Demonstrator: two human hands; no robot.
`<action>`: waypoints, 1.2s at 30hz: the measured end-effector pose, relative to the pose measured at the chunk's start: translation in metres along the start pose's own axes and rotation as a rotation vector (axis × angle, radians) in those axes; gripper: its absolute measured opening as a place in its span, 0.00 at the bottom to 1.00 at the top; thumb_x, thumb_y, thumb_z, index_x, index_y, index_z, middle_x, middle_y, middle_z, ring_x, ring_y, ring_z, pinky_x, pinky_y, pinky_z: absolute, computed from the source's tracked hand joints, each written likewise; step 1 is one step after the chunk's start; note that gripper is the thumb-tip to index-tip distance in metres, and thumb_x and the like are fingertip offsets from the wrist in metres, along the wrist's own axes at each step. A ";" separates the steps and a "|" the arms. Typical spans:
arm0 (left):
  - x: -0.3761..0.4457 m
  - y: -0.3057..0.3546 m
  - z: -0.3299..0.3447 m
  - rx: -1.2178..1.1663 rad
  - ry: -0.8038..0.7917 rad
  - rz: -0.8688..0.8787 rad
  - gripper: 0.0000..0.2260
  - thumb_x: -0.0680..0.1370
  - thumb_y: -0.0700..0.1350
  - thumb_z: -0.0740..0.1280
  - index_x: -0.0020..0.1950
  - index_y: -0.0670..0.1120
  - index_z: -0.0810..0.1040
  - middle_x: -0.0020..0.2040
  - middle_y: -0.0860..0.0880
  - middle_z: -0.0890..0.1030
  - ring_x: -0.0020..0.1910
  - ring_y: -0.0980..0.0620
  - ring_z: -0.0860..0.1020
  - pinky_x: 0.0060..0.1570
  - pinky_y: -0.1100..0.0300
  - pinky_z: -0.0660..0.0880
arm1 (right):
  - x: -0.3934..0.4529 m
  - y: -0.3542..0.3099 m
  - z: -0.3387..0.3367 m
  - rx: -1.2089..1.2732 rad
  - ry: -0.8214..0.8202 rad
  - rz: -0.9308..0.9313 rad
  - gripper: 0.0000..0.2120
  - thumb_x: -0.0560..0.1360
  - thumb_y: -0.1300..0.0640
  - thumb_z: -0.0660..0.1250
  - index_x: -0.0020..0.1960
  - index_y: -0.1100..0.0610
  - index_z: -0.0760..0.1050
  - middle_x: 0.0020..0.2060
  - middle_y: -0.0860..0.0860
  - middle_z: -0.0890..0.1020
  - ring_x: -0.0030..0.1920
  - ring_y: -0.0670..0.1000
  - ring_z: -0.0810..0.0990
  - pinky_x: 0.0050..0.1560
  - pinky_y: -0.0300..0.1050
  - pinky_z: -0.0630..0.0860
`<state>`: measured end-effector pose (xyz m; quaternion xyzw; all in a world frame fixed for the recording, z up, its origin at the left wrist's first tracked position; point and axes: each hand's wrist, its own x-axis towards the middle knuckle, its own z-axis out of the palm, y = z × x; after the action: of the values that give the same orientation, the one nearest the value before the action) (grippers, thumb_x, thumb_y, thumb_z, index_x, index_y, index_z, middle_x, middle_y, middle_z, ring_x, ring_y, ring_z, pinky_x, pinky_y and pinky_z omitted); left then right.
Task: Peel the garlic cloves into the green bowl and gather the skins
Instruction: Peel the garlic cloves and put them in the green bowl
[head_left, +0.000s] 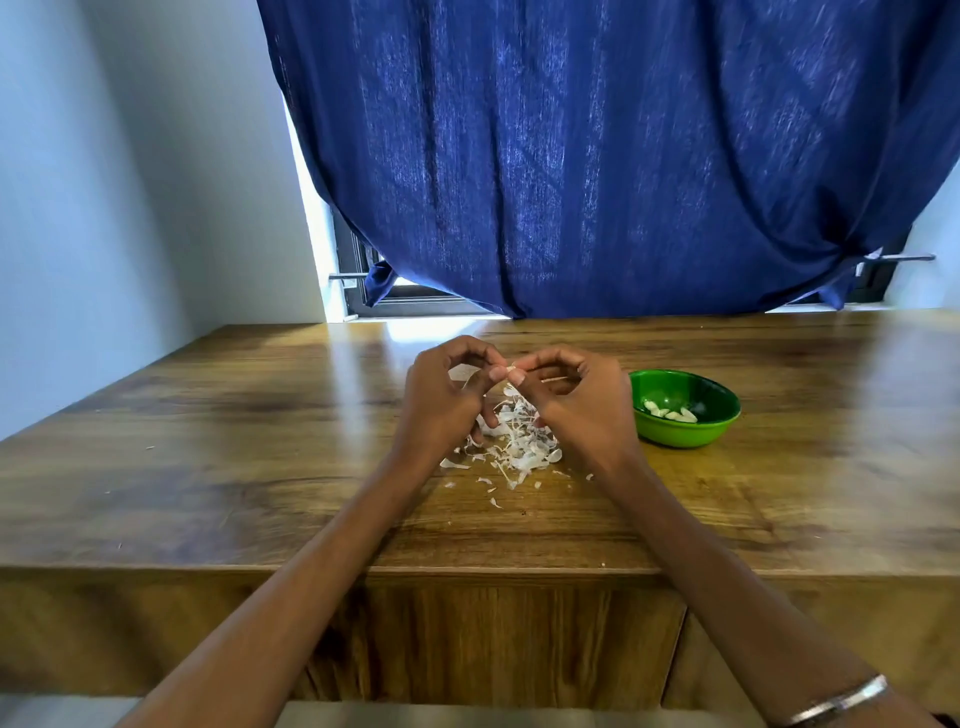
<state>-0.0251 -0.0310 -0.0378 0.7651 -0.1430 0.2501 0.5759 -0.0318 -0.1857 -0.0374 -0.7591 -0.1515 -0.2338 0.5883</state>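
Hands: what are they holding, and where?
Left hand and right hand pinch one small garlic clove at its ends, between fingertips, above the skins.

Both hands (511, 384) pinching 1 garlic clove (511, 370) above the skins (519, 441), beside the green bowl (684, 408).

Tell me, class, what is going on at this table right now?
A person is peeling garlic over a wooden table. The left hand and right hand pinch one small garlic clove between them, above a pile of skins. A few peeled cloves already lie in the green bowl, which stands beside the right hand.
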 end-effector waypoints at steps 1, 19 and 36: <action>0.000 0.000 0.000 -0.003 -0.015 -0.004 0.02 0.80 0.38 0.72 0.48 0.42 0.81 0.48 0.48 0.84 0.24 0.46 0.79 0.21 0.60 0.72 | 0.000 0.000 0.000 0.011 -0.005 0.000 0.04 0.72 0.54 0.78 0.46 0.49 0.84 0.40 0.45 0.87 0.42 0.45 0.86 0.42 0.54 0.85; -0.004 0.004 -0.004 0.001 -0.138 -0.008 0.04 0.80 0.38 0.71 0.46 0.43 0.79 0.49 0.43 0.84 0.30 0.42 0.84 0.20 0.61 0.72 | -0.001 -0.003 -0.001 -0.103 -0.179 -0.023 0.06 0.77 0.57 0.72 0.46 0.50 0.75 0.46 0.45 0.82 0.43 0.48 0.83 0.39 0.59 0.83; -0.006 0.004 -0.002 -0.052 -0.033 -0.102 0.08 0.76 0.37 0.75 0.39 0.46 0.84 0.37 0.40 0.86 0.19 0.49 0.75 0.21 0.62 0.71 | 0.000 0.004 0.004 -0.287 -0.165 -0.203 0.06 0.79 0.64 0.69 0.47 0.54 0.74 0.40 0.46 0.80 0.42 0.45 0.78 0.39 0.47 0.76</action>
<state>-0.0324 -0.0311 -0.0372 0.7602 -0.1198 0.2038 0.6052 -0.0289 -0.1826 -0.0414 -0.8328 -0.2399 -0.2481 0.4329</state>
